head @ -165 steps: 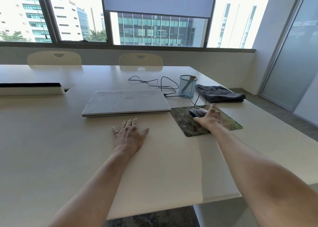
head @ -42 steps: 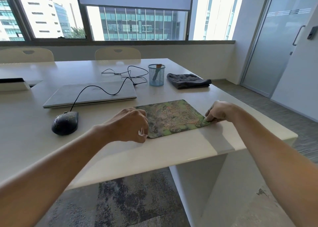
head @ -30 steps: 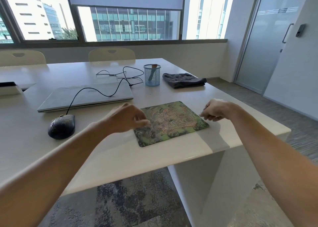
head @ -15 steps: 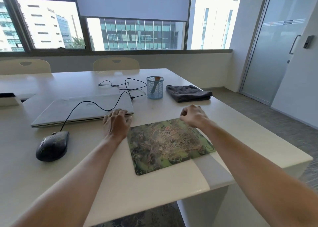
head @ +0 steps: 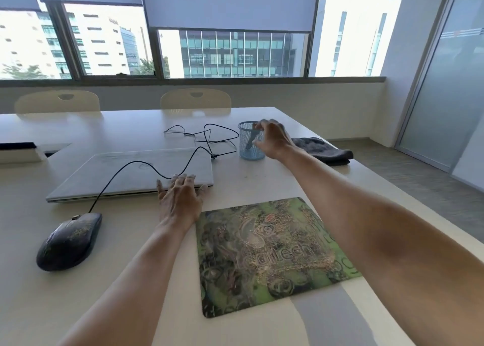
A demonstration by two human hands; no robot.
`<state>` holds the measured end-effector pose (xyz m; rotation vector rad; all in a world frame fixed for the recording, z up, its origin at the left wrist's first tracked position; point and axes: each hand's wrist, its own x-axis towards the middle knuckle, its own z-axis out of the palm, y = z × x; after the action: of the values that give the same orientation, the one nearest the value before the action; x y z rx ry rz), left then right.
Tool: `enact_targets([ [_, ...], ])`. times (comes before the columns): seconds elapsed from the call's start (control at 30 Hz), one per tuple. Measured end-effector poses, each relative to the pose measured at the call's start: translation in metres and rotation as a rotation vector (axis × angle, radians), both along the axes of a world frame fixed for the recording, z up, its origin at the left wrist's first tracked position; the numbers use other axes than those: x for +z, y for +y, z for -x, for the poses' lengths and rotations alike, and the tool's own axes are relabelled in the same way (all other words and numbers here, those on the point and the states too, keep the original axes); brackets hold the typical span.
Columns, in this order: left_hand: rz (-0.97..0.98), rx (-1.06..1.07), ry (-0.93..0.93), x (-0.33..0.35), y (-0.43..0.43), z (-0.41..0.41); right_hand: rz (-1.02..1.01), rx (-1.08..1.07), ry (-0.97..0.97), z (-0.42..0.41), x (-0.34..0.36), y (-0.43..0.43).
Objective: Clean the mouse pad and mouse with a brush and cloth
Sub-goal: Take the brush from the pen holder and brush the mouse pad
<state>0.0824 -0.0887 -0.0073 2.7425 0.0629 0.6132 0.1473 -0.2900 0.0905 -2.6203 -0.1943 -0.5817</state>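
A green patterned mouse pad (head: 262,254), speckled with crumbs, lies near the table's front edge. The black wired mouse (head: 68,241) sits on the table to its left. At the back, a blue mesh cup (head: 247,151) holds a brush (head: 250,141), whose top is hidden by my right hand (head: 272,140). That hand reaches over the cup's rim with spread fingers, its thumb in front of the mesh wall. A folded grey cloth (head: 322,149) lies right of the cup. My left hand (head: 180,199) rests flat on the table, its fingertips on the laptop's edge.
A closed silver laptop (head: 131,172) lies behind my left hand, and the mouse cable (head: 204,136) loops over it and across the white table (head: 117,280). The table's right edge drops to the floor beyond the cloth. Two chairs (head: 195,100) stand at the far side.
My right hand left the mouse pad's far corner and reached forward to the mesh cup. My left hand stayed flat beside the pad. The view moved closer to the table.
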Motion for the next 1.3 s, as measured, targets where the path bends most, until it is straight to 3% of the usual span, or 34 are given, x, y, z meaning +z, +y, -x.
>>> enact_targets([
  [0.33,0.003,0.034,-0.008,0.001,0.001,-0.001,0.048,-0.028,0.0,-0.061,-0.002,0.0],
  [0.83,0.011,0.035,-0.018,0.004,0.0,-0.002,0.061,-0.077,-0.163,-0.075,0.009,0.012],
  [1.0,0.041,0.012,-0.075,0.006,-0.001,0.001,0.011,-0.049,-0.37,-0.063,0.024,0.014],
  [1.23,0.13,-0.1,-0.317,0.009,-0.004,0.006,-0.024,0.066,-0.846,-0.013,0.043,0.022],
  [1.3,0.197,-0.128,-0.362,0.011,-0.007,0.004,-0.026,0.154,-0.894,0.004,0.041,0.027],
])
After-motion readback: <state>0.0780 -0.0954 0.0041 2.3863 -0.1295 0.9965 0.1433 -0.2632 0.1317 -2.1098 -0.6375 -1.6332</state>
